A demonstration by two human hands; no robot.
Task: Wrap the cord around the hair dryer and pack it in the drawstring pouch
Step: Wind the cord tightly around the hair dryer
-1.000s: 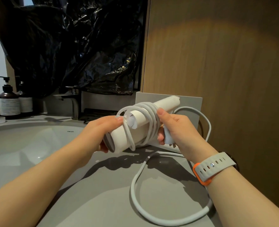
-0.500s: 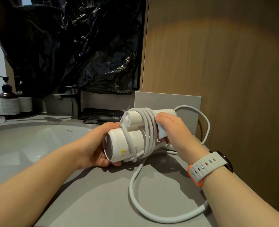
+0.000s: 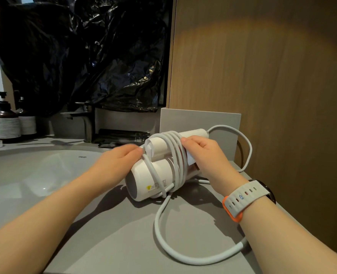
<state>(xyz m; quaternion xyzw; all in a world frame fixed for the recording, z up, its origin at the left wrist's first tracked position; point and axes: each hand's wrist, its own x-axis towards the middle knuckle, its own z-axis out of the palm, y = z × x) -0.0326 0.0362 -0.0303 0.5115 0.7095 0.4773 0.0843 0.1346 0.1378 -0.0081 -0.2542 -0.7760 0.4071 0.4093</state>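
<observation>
- The white plastic hair dryer (image 3: 142, 180) has come down from its tilted hold in the air and now seems to rest on the grey stone counter (image 3: 114, 244), its round mouth turned towards the person and its folded handle lying along the top
- The left hand (image 3: 116, 163) has left the mouth end and slid up over the barrel; it is smeared with motion, its fingers (image 3: 133, 150) reaching a strand of the thick white rubber cord (image 3: 175, 153) by the tip of the handle, and I cannot tell whether they pinch that strand or only brush it
- The right hand (image 3: 207, 155), the one wearing the pale watch strap edged in orange (image 3: 244, 200), has shifted over the top of the bundle and clasps it, fingers curled round the handle end and thumb pressing the coils flat
- The turns look no more numerous than a moment ago: several tight loops round barrel and handle together, plus one looser strand slanting across the barrel
- A long slack loop lies on the counter in front of the dryer, and another arc stands behind the right hand near the brown wooden wall panel (image 3: 272, 76), so to my eye the wrapping is about half done
- Lowering the dryer looks to me like a regrip before the next turn is fed on
- No drawstring pouch is anywhere I can see, so packing is some way off
</observation>
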